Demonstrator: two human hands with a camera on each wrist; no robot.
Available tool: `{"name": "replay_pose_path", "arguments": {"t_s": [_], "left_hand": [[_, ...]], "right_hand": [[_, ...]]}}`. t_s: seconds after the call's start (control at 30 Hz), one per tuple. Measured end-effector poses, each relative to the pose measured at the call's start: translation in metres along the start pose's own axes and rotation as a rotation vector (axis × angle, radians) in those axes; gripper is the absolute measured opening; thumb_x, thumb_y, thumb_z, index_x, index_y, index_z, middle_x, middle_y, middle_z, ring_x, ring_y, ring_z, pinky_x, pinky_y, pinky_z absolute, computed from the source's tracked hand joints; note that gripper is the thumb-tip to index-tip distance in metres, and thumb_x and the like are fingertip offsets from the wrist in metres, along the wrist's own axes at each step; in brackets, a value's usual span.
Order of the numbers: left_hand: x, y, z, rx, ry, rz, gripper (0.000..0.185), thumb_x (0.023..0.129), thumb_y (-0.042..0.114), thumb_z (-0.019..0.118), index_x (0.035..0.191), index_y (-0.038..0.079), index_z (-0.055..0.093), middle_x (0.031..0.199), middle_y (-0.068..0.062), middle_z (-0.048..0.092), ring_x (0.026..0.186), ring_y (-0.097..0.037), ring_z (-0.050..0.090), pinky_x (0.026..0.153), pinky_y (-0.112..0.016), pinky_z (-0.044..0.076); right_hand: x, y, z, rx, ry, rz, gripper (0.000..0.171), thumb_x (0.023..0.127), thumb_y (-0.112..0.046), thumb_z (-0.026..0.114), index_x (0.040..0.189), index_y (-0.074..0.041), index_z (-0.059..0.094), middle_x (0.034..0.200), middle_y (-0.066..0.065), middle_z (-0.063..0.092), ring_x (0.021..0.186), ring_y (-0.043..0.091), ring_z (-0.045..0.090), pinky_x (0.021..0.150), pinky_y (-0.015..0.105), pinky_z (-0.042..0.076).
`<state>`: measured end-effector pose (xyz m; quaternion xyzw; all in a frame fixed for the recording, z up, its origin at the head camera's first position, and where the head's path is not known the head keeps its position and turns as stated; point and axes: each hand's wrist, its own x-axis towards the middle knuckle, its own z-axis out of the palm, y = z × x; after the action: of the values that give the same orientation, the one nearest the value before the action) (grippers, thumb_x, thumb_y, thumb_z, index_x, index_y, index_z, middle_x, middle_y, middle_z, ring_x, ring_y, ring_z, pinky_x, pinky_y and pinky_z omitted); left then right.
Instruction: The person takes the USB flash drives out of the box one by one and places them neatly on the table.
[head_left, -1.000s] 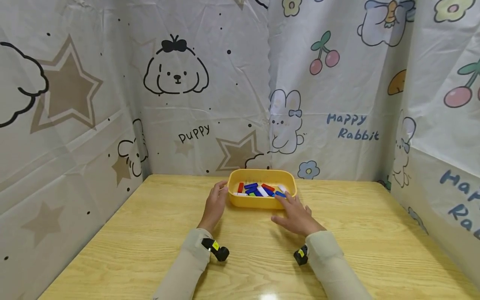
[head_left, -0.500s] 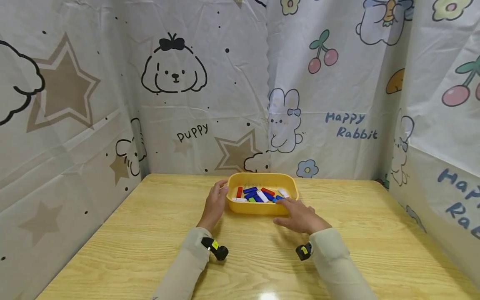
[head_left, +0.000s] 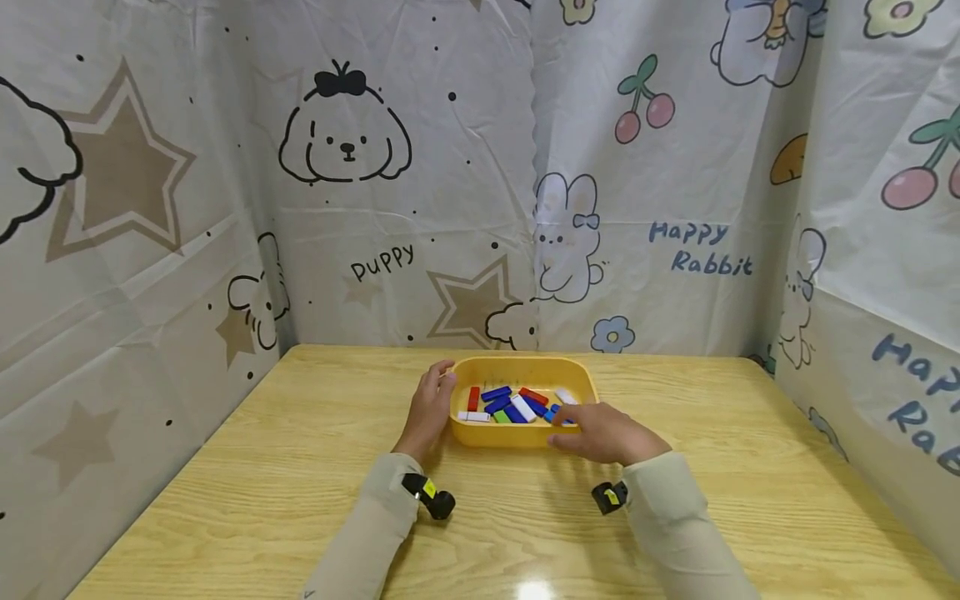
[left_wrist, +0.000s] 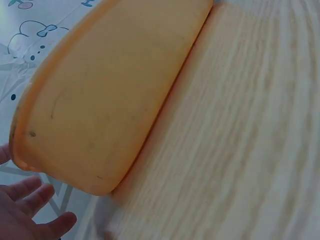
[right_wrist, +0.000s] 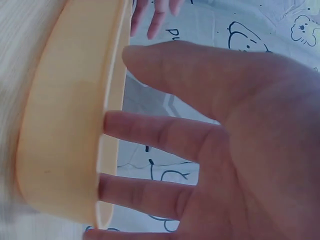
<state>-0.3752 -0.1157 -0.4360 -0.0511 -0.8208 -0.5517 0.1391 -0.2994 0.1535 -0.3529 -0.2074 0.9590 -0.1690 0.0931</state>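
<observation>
The fingers (right_wrist: 155,132) of the right hand (head_left: 603,433) are straight and spread apart, dipping over the yellow box's rim so that their tips are hidden behind the wall, with the thumb separate on the near side. The left hand (head_left: 429,412) lies at the box's left end, its fingers apart too; whether they touch the wall there I cannot tell.

A patterned cloth (head_left: 465,167) walls the scene in at the back and sides, and below it spreads the wood-grain surface (head_left: 300,467). On that, toward the back, stands the yellow box (head_left: 502,437), upright and between the two hands. Inside it, small blocks lie loosely jumbled on the bottom: a red block (head_left: 473,398) near the left end, a long white block (head_left: 523,408) about the middle, a green block (head_left: 502,417) by the front wall, and bright blue pieces (head_left: 551,414) close to the right fingers.

Judging from the hands' placement, the step in hand looks like handling the box by its ends, steadying or shifting it, rather than lifting a block out. The next move would call for an even hold at both ends to keep the box level, or, if a block is wanted, a narrow pinch on one lying uncovered.
</observation>
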Motion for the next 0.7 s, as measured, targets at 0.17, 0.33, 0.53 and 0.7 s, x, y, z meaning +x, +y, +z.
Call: {"name": "replay_pose_path", "arguments": {"t_s": [0.17, 0.33, 0.53, 0.7], "left_hand": [[0.0, -0.001, 0.001, 0.009, -0.011, -0.001, 0.049, 0.099, 0.046, 0.04, 0.139, 0.019, 0.045, 0.142, -0.011, 0.043, 0.129, -0.031, 0.043, 0.106, -0.051, 0.035], [0.0, -0.002, 0.003, 0.0, -0.025, 0.03, 0.048, 0.1, 0.041, 0.041, 0.14, 0.016, 0.045, 0.141, -0.014, 0.043, 0.128, -0.033, 0.043, 0.105, -0.053, 0.035], [-0.004, -0.004, 0.006, -0.007, -0.063, 0.07, 0.049, 0.101, 0.039, 0.043, 0.143, 0.013, 0.042, 0.146, -0.015, 0.04, 0.132, -0.038, 0.039, 0.106, -0.057, 0.031], [-0.005, -0.007, 0.009, -0.018, -0.078, 0.048, 0.048, 0.101, 0.04, 0.042, 0.143, 0.016, 0.042, 0.149, -0.013, 0.037, 0.136, -0.036, 0.034, 0.109, -0.056, 0.026]], "right_hand": [[-0.003, -0.004, -0.004, 0.014, -0.014, -0.003, 0.028, 0.092, -0.036, 0.064, 0.111, -0.017, 0.069, 0.109, 0.004, 0.066, 0.087, 0.019, 0.055, 0.088, 0.046, 0.047], [-0.009, -0.008, -0.008, 0.027, -0.02, -0.01, 0.023, 0.092, -0.035, 0.064, 0.105, -0.018, 0.071, 0.107, 0.0, 0.067, 0.092, 0.018, 0.058, 0.089, 0.046, 0.047], [-0.012, -0.009, -0.008, 0.05, -0.032, -0.035, 0.026, 0.092, -0.033, 0.063, 0.108, -0.015, 0.073, 0.11, 0.0, 0.068, 0.102, 0.021, 0.06, 0.092, 0.047, 0.047], [-0.013, -0.009, -0.008, 0.043, -0.034, -0.035, 0.026, 0.092, -0.032, 0.063, 0.108, -0.014, 0.073, 0.111, 0.001, 0.068, 0.103, 0.021, 0.06, 0.092, 0.047, 0.047]]}}
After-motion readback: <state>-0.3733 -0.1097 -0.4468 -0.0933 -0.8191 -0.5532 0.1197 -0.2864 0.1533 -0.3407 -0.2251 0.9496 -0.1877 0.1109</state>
